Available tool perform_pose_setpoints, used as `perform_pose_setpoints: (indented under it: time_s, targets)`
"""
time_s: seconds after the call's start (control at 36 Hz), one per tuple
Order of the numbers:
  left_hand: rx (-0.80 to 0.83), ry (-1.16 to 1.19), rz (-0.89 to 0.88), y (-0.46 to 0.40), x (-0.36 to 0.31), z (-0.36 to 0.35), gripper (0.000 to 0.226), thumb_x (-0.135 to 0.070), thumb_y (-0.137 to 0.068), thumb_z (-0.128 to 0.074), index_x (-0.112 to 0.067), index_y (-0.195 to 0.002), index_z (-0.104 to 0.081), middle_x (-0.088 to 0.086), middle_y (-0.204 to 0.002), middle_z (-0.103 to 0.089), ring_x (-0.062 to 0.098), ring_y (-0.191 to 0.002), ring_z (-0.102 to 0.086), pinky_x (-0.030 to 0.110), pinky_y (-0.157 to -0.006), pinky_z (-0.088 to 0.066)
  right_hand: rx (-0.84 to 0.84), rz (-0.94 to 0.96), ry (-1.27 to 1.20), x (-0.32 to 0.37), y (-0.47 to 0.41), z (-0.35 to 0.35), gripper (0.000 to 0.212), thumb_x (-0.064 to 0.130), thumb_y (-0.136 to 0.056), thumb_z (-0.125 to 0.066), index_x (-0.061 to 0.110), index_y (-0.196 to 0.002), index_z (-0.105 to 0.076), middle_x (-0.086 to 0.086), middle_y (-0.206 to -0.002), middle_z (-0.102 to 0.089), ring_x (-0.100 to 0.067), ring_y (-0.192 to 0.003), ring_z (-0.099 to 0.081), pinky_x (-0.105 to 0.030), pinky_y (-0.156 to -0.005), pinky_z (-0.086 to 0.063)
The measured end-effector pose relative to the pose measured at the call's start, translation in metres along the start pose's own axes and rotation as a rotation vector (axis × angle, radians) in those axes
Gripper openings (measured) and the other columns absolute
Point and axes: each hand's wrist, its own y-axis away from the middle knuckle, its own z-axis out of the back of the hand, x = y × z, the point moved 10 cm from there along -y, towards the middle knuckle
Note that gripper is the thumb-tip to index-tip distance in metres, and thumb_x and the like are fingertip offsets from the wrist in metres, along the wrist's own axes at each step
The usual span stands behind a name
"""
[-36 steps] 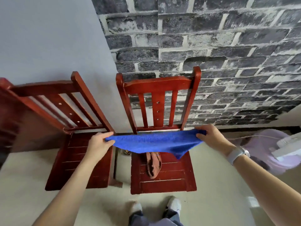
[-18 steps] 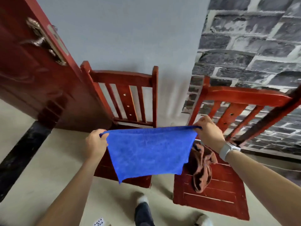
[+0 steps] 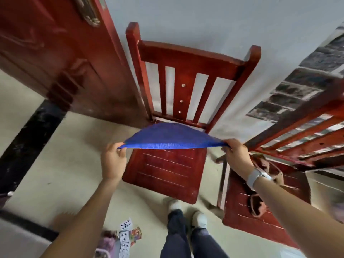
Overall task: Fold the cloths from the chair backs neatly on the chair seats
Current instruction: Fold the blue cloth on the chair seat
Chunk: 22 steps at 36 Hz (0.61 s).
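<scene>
The left hand [image 3: 113,161] and right hand [image 3: 237,157] are each pinching a corner of the blue cloth [image 3: 173,136], stretching it over the chair seat [image 3: 165,170]; lowering it level should be keeping it flat.

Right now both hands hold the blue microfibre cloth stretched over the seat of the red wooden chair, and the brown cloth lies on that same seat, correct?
Not quite. In the head view the brown cloth lies on the other chair's seat, to the right.

Blue cloth [image 3: 173,137] — soft, matt terry; chair [image 3: 167,170] — glossy red-lacquered wood.
</scene>
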Motion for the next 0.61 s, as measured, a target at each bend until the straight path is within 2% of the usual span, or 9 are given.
perform_pose_setpoints:
  time_s: [0.11,0.25,0.33,0.47,0.53,0.61]
  targets:
    - [0.18,-0.055,0.063,0.028,0.06,-0.051,0.023,0.013,-0.073,-0.058,0.002,-0.091,-0.066,0.019,-0.094,-0.065,0.036,-0.076,-0.063,0.037,-0.074,-0.048,0.127,-0.023,0.077,-0.042,0.013,-0.056,0.022,-0.004,-0.083,-0.054,-0.001,-0.101,-0.067,-0.019,-0.098,-0.065,-0.035,-0.093,-0.06,-0.035,-0.083,-0.043]
    - [0.376,-0.161,0.156,0.073,0.126,-0.11,0.02,0.014,-0.071,-0.057,0.004,-0.085,-0.066,0.022,-0.093,-0.065,0.04,-0.076,-0.063,0.042,-0.073,-0.049,0.378,-0.118,0.167,-0.111,0.036,-0.142,0.024,0.0,-0.085,-0.053,0.004,-0.104,-0.067,-0.013,-0.111,-0.063,-0.031,-0.101,-0.06,-0.029,-0.087,-0.041]
    - [0.539,-0.276,0.229,0.104,0.16,-0.147,0.021,0.009,-0.075,-0.054,0.003,-0.092,-0.067,0.023,-0.1,-0.063,0.042,-0.088,-0.061,0.042,-0.078,-0.047,0.553,-0.193,0.226,-0.154,0.057,-0.189,0.028,0.001,-0.085,-0.051,0.007,-0.108,-0.066,-0.01,-0.117,-0.06,-0.029,-0.107,-0.058,-0.029,-0.09,-0.04]
    - [0.824,-0.439,0.304,0.142,0.208,-0.197,0.036,-0.005,-0.082,-0.05,-0.012,-0.115,-0.063,0.011,-0.121,-0.058,0.031,-0.109,-0.055,0.036,-0.087,-0.045,0.737,-0.218,0.333,-0.192,0.081,-0.235,0.034,0.006,-0.091,-0.042,0.015,-0.12,-0.059,-0.004,-0.131,-0.055,-0.023,-0.118,-0.053,-0.029,-0.101,-0.036]
    - [0.847,-0.447,0.302,0.142,0.21,-0.211,0.037,-0.007,-0.082,-0.05,-0.012,-0.117,-0.061,0.013,-0.121,-0.057,0.031,-0.111,-0.054,0.037,-0.086,-0.045,0.769,-0.257,0.328,-0.2,0.077,-0.24,0.04,0.007,-0.09,-0.038,0.019,-0.125,-0.054,-0.003,-0.135,-0.052,-0.023,-0.121,-0.05,-0.03,-0.104,-0.035]
    - [0.766,-0.422,0.298,0.127,0.2,-0.223,0.035,-0.006,-0.083,-0.049,-0.009,-0.116,-0.061,0.016,-0.121,-0.055,0.033,-0.112,-0.053,0.04,-0.086,-0.044,0.73,-0.294,0.292,-0.201,0.057,-0.243,0.042,0.008,-0.089,-0.04,0.021,-0.126,-0.054,-0.009,-0.126,-0.058,-0.027,-0.113,-0.055,-0.033,-0.096,-0.043]
